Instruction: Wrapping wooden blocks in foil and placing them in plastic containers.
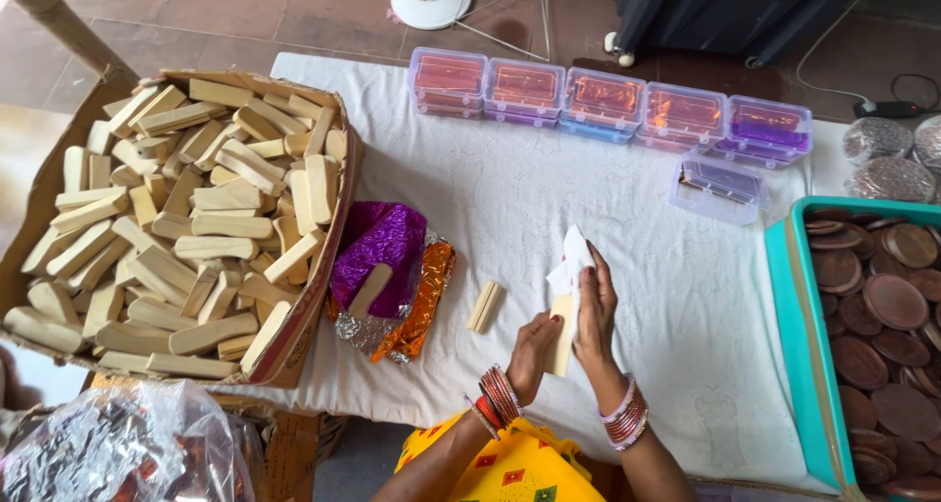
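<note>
My left hand [533,353] grips the lower end of a pale wooden stick [562,337] held upright over the white cloth. My right hand [594,311] presses a piece of white paper [570,263] against the upper part of that stick. Both wrists wear red and gold bangles. Another wooden stick [485,307] lies on the cloth just left of my hands. One more wooden piece [371,290] rests on crumpled purple foil [384,245], beside orange foil [423,306].
A cardboard box [323,296] full of wooden sticks sits at the left. Several clear plastic boxes [606,102] line the far edge of the white cloth [549,198]. A teal tray [789,306] of brown discs is at the right. A plastic bag [127,443] lies bottom left.
</note>
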